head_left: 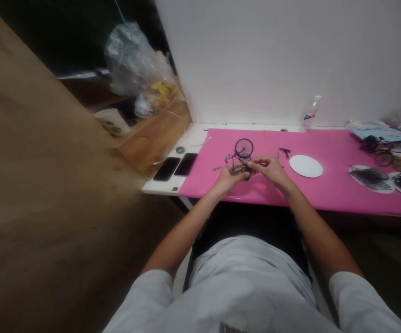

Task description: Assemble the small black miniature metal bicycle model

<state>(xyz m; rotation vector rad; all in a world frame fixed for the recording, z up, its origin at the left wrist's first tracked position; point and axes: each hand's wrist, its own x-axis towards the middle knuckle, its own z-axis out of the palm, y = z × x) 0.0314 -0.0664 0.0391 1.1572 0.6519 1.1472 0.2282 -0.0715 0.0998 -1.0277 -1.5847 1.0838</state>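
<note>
A small black model bicycle (pixel 244 148) is held over the pink table covering, its spoked wheel pointing away from me. My left hand (pixel 231 177) is closed around the lower part of its frame. With thumb and fingers pinched together, my right hand (pixel 268 167) touches the near right side of the bicycle; whether a small part sits between those fingertips is too small to tell. A dark green piece shows between the two hands. Just right of my right hand lies a small black pistol-shaped part (pixel 285 152), and beyond it a white oval plate (pixel 306 166).
Two dark phones (pixel 166 169) lie at the table's left end beside a wooden box (pixel 158 138). A clear bottle (pixel 311 114) stands by the wall. On the right are plates of black parts (pixel 371 178) and another model bicycle (pixel 384 157).
</note>
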